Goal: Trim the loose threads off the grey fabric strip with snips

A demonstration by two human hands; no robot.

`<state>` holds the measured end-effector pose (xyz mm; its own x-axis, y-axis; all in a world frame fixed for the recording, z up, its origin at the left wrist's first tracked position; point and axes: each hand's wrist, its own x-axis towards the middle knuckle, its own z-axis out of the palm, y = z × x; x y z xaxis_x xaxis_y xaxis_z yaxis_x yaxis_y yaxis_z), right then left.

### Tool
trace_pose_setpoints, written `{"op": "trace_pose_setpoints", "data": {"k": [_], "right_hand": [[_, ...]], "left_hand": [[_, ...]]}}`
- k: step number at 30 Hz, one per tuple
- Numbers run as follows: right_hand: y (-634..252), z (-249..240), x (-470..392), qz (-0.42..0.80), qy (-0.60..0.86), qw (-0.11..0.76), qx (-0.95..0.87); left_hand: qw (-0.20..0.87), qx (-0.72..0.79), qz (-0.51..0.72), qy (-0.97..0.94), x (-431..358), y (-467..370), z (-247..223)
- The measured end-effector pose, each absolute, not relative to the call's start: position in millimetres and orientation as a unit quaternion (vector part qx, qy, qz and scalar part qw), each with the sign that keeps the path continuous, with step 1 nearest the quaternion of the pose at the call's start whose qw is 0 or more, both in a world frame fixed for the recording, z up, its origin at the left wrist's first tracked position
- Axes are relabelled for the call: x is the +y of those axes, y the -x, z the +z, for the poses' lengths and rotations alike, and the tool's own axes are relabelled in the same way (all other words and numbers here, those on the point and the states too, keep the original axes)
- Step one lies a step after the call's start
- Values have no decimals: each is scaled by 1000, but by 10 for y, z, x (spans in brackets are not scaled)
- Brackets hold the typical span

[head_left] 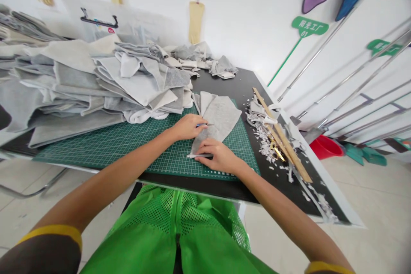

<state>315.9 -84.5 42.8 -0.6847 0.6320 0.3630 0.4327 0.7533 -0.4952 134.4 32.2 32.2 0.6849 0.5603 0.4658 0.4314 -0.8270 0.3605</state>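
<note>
A piece of light grey cloth (221, 115) lies on a green cutting mat (128, 141). My left hand (189, 127) rests on the cloth's left side, fingers closed round a thin blue-handled tool (202, 124) whose slim tip points right. Its exact kind is too small to make out. Nearer the table's front, my right hand (220, 155) pinches the cloth's lower edge between thumb and fingers. A narrow folded strip of that edge sticks out left of the fingertips.
A big heap of grey cloth pieces (80, 72) covers the table's left and back. On the right lie wooden strips (282, 137), gold-handled scissors (276, 150) and white scraps (265, 143). A red bucket (326, 147) and long-handled tools stand beyond the table's right edge.
</note>
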Motion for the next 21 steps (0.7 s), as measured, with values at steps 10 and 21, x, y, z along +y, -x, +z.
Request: {"op": "trace_pose_setpoints", "data": {"k": [10,21], "right_hand": [[-3084,437,-869,240,349,301,-854],[-3092,408,-878,309,373,321,-814]], "left_hand": [[126,269,312,-903,307,-1279,512],[189,216,278,-917,306,-1016,425]]}}
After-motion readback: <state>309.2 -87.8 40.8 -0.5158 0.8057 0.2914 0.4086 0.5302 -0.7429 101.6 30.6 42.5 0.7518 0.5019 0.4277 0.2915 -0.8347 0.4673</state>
